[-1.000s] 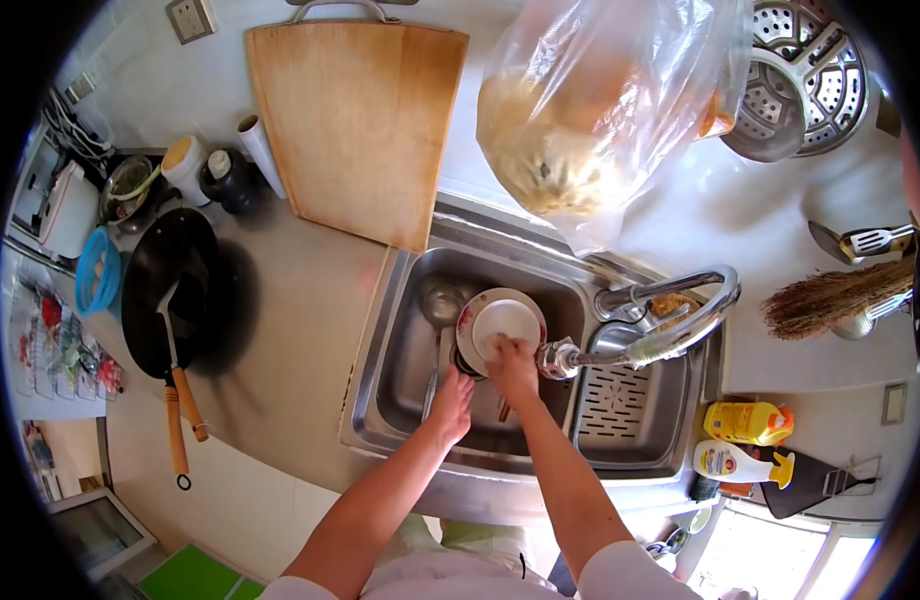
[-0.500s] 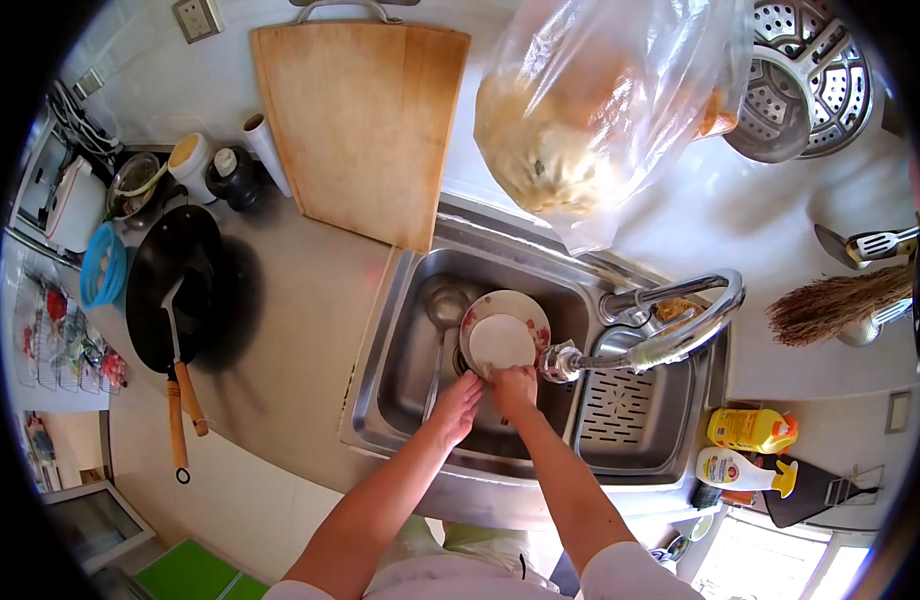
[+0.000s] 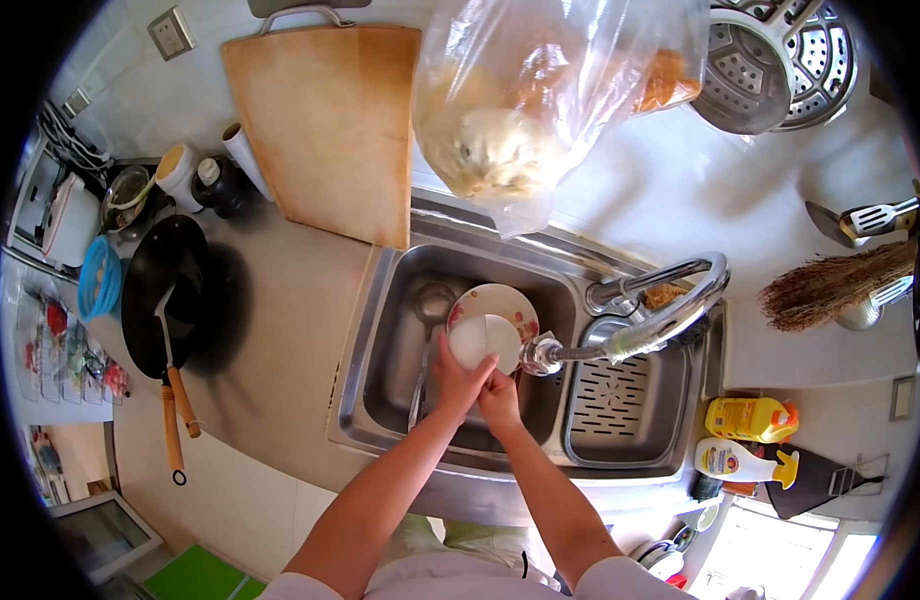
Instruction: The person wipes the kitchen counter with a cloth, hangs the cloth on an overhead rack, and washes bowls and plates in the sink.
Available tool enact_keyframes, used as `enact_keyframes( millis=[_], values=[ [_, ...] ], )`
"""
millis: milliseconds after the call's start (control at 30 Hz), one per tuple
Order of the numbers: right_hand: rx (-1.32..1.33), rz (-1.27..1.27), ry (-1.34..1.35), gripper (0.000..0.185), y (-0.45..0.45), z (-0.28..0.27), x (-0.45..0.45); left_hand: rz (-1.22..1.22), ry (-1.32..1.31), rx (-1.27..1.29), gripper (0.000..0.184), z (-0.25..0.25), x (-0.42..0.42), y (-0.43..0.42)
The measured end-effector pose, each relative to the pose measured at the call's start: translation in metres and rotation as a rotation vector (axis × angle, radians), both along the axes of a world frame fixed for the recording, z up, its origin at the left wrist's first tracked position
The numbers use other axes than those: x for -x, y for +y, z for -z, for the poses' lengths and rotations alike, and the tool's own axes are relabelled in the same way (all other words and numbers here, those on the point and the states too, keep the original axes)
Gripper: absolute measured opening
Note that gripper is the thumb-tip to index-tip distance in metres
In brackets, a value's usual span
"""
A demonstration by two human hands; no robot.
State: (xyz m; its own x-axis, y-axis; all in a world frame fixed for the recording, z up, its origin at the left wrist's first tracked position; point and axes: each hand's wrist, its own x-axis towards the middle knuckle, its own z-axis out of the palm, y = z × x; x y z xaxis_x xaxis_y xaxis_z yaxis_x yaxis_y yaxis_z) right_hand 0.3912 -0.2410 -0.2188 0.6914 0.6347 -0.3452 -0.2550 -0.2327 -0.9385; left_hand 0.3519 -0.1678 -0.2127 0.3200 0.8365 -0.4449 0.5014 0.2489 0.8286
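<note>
White bowl (image 3: 483, 345) was gripped in left hand (image 3: 456, 383), fingers along its left side, thumb at near rim. Right hand (image 3: 500, 402) was curled just beside the left thumb at the bowl's near edge; couldn't tell if it gripped. Bowl was over the larger sink basin (image 3: 386, 388), overlapping floral plate (image 3: 503, 299). Ladle (image 3: 434, 303) was left of plate, tap head (image 3: 542, 354) near bowl's right.

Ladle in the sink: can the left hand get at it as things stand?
Likely not without letting go: the left hand appears to be gripping the white bowl. Otherwise the way looks free, with the ladle close by and largely uncovered.
</note>
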Motion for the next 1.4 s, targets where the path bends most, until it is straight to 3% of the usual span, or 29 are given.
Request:
enact_keyframes(
  millis=[100, 133, 167, 200, 233, 300, 367, 400, 433, 500, 533, 567, 633, 700, 767, 800, 833, 900, 1033, 1100, 1167, 1233, 1300, 1367, 1400],
  values=[
    [0.147, -0.081, -0.045, 0.011, -0.003, -0.002, 0.012, 0.023, -0.204, 0.019, 0.080, 0.008, 0.001, 0.015],
    [0.123, -0.222, -0.455, 0.015, -0.005, -0.002, 0.013, -0.111, -0.541, 0.362, 0.064, 0.006, 0.003, 0.028],
    [0.100, -0.366, -0.869, 0.021, -0.008, 0.000, 0.011, -0.111, -0.541, 0.361, 0.064, 0.005, 0.007, 0.045],
    [0.074, -0.487, -1.001, 0.028, -0.008, -0.010, 0.002, 0.094, -0.457, 0.491, 0.063, 0.007, 0.017, 0.061],
    [0.223, -0.828, -1.372, 0.032, -0.022, -0.017, -0.027, 0.301, -0.360, 0.612, 0.061, 0.007, 0.026, 0.068],
    [0.176, -0.868, -1.483, 0.036, -0.027, -0.012, -0.044, 0.251, -0.367, 0.575, 0.061, -0.008, 0.026, 0.063],
    [0.217, -0.807, -1.444, 0.037, -0.022, -0.021, -0.036, 0.112, -0.595, 0.744, 0.061, -0.035, 0.028, 0.056],
    [0.262, -0.745, -1.403, 0.038, -0.018, -0.025, -0.030, 0.048, -0.716, 0.691, 0.063, -0.012, 0.028, 0.050],
    [0.268, -0.739, -1.403, 0.038, -0.013, -0.023, -0.017, 0.055, -0.715, 0.694, 0.063, -0.016, 0.028, 0.044],
    [0.239, -0.521, -0.996, 0.039, -0.004, -0.017, 0.010, -0.065, -0.569, 0.654, 0.062, -0.022, 0.028, 0.036],
    [0.130, -0.629, -1.037, 0.041, -0.008, -0.013, 0.000, 0.169, -0.506, 0.694, 0.064, -0.010, 0.040, 0.055],
    [0.130, -0.629, -1.037, 0.041, -0.013, -0.011, -0.014, 0.169, -0.506, 0.693, 0.064, 0.001, 0.041, 0.057],
    [0.181, -0.894, -1.480, 0.044, -0.024, -0.007, -0.036, 0.214, -0.517, 0.735, 0.064, -0.007, 0.047, 0.065],
    [0.116, -0.915, -1.362, 0.045, -0.025, -0.006, -0.042, 0.264, -0.432, 0.729, 0.067, -0.013, 0.053, 0.065],
    [0.272, -0.796, -1.438, 0.044, -0.020, -0.008, -0.026, 0.014, -0.734, 0.726, 0.070, -0.014, 0.045, 0.048],
    [0.251, -0.727, -1.271, 0.043, -0.014, -0.023, -0.011, 0.011, -0.764, 0.707, 0.073, -0.012, 0.045, 0.041],
    [0.257, -0.729, -1.270, 0.043, -0.014, -0.017, 0.000, -0.064, -0.732, 0.746, 0.073, -0.009, 0.044, 0.035],
    [0.112, -0.536, -1.050, 0.038, -0.014, -0.002, 0.013, 0.031, -0.581, 0.732, 0.069, -0.002, 0.048, 0.040],
    [0.201, -0.823, -1.325, 0.048, -0.038, -0.019, -0.042, 0.137, -0.450, 0.675, 0.074, -0.011, 0.054, 0.060],
    [0.252, -0.797, -1.280, 0.046, -0.043, -0.026, -0.063, 0.246, -0.392, 0.592, 0.080, -0.005, 0.055, 0.064],
    [0.310, -0.774, -1.239, 0.045, -0.050, -0.026, -0.069, 0.199, -0.378, 0.646, 0.082, -0.009, 0.054, 0.060],
    [0.480, -0.492, -0.731, 0.042, -0.053, -0.025, -0.073, 0.151, -0.360, 0.672, 0.083, -0.002, 0.052, 0.055],
    [0.334, -0.358, -0.855, 0.038, -0.055, -0.032, -0.066, 0.118, -0.367, 0.709, 0.083, 0.004, 0.053, 0.047],
    [0.251, -0.088, -0.630, 0.040, -0.048, -0.042, -0.054, 0.087, -0.369, 0.741, 0.083, 0.003, 0.052, 0.041],
    [0.251, -0.085, -0.630, 0.040, -0.042, -0.040, -0.046, 0.071, -0.406, 0.790, 0.082, 0.000, 0.052, 0.038]
  ],
)
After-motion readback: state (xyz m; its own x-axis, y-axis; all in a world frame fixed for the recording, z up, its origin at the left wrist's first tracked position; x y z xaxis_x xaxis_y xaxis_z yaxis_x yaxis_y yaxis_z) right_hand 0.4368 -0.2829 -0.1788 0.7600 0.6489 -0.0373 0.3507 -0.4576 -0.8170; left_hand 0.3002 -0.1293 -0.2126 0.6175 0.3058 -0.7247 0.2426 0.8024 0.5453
